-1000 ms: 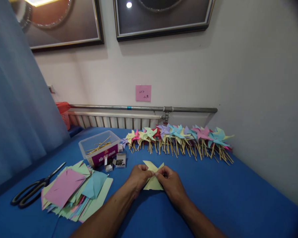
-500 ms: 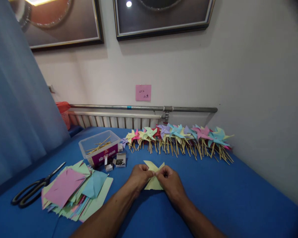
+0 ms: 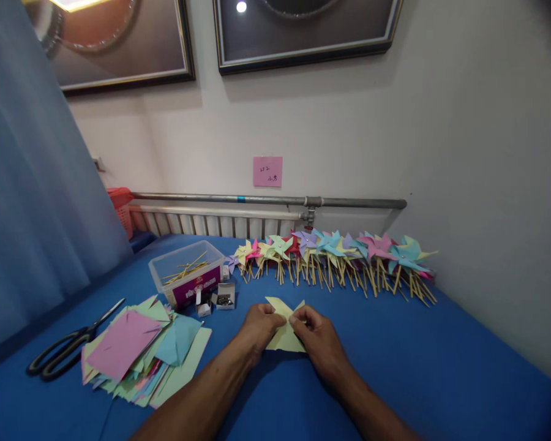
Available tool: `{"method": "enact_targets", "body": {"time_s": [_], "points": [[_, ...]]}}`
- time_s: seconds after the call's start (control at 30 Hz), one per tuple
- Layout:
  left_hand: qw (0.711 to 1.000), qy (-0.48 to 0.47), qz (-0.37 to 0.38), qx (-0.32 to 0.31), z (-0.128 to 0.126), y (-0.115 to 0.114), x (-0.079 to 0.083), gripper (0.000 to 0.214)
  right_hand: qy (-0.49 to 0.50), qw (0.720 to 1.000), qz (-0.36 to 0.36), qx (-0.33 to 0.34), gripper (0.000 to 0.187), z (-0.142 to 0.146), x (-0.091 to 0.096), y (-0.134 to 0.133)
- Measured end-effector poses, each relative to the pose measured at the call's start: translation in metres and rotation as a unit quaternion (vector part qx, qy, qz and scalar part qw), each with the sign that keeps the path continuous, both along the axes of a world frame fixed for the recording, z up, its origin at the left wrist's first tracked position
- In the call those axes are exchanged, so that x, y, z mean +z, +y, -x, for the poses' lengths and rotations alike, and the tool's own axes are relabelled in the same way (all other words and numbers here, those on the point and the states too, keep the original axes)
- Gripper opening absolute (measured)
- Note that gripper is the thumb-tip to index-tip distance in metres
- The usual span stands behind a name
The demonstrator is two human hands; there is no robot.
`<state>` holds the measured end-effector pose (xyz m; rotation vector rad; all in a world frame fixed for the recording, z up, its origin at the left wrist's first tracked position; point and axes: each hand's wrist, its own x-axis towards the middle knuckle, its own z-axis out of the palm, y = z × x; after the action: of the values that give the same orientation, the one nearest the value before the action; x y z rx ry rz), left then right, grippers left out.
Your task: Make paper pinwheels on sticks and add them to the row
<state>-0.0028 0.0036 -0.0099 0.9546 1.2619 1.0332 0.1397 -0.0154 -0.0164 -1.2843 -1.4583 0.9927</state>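
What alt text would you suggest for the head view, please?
The left hand and right hand pinch a pale yellow paper piece at its middle on a blue table. Coloured paper sheets and scissors lie to the left; a row of paper pinwheels lines the far wall.

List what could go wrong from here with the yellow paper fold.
Left hand and right hand both pinch the yellow paper at its middle; a slip could let the flaps spring open.
The small open box of metal pieces sits just beyond the left hand; a nudge might spill it.
The loose paper stack lies beside the left forearm and could get swept.
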Motion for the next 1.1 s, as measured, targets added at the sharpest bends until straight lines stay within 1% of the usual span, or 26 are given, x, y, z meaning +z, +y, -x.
{"method": "enact_targets", "body": {"time_s": [0.13, 0.33, 0.4, 0.53, 0.63, 0.8, 0.97, 1.1], "points": [[1.0, -0.007, -0.009, -0.002, 0.001, 0.002, -0.004, 0.019, -0.007, 1.0, 0.011, -0.011, 0.019, 0.0, -0.002, 0.001], [1.0, 0.003, -0.005, -0.004, 0.001, 0.002, -0.004, 0.025, -0.048, 0.998, 0.018, -0.035, 0.019, -0.001, -0.003, 0.003], [1.0, 0.008, -0.008, -0.006, 0.001, 0.002, -0.004, 0.024, -0.062, 0.997, 0.021, -0.031, 0.019, -0.001, -0.002, 0.003], [1.0, 0.018, -0.015, -0.004, 0.001, 0.002, -0.004, 0.023, -0.074, 0.997, 0.015, -0.004, 0.018, -0.001, 0.004, 0.0], [1.0, 0.018, -0.011, -0.009, 0.001, 0.001, -0.001, 0.018, -0.066, 0.998, 0.01, 0.013, 0.017, -0.001, 0.007, -0.002], [1.0, 0.006, -0.004, -0.005, 0.001, -0.001, 0.002, 0.013, -0.05, 0.999, 0.015, 0.017, 0.018, -0.001, 0.007, -0.002], [1.0, -0.019, -0.006, -0.013, 0.002, 0.0, -0.001, 0.009, 0.006, 1.0, 0.016, 0.01, 0.024, 0.0, 0.004, -0.002], [1.0, -0.015, -0.012, -0.007, 0.002, 0.002, -0.004, 0.01, 0.012, 1.0, 0.014, -0.002, 0.026, 0.001, 0.003, -0.001]]}}
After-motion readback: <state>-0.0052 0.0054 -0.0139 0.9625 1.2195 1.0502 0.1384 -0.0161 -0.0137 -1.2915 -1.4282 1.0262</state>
